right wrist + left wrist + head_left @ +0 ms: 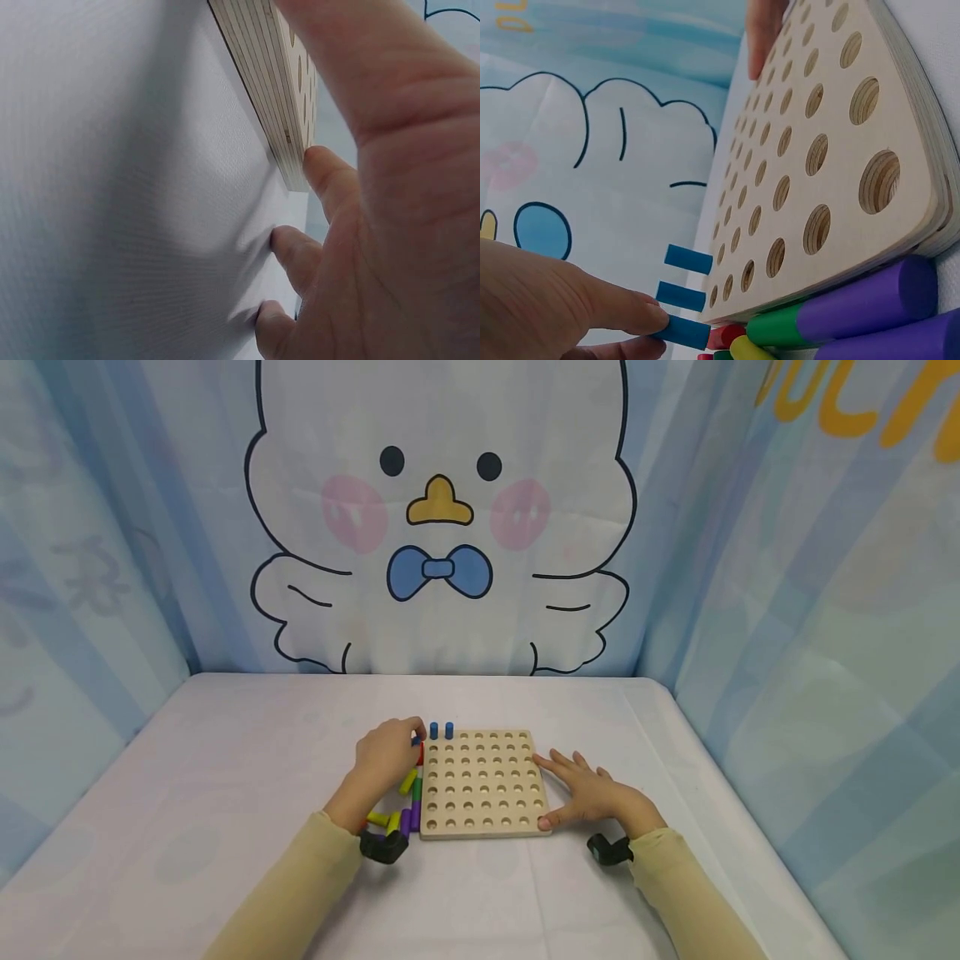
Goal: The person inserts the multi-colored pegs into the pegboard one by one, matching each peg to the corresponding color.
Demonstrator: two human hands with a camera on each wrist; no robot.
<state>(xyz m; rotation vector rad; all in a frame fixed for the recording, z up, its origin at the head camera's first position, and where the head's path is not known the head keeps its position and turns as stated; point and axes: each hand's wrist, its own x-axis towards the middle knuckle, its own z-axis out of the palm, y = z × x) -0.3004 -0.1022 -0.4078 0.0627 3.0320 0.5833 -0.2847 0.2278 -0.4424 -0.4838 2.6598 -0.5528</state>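
Note:
A square wooden pegboard (480,836) with rows of round holes lies flat on the table. Two blue pegs (434,731) stand upright in its far row, at the left end. Just beside that corner, my left hand (385,752) pinches another blue peg (687,331) between thumb and finger. My right hand (592,795) is spread at the board's right side, its thumb on the near right corner and a fingertip at the right edge. Other fingertips of that hand rest on the white tablecloth in the right wrist view.
Along the board's left edge lie loose pegs: a green peg (417,788), purple pegs (870,300), yellow pegs (408,782) and a red peg (726,335). A white cloth covers the table (225,777). Printed curtains (442,635) hang behind it and at both sides.

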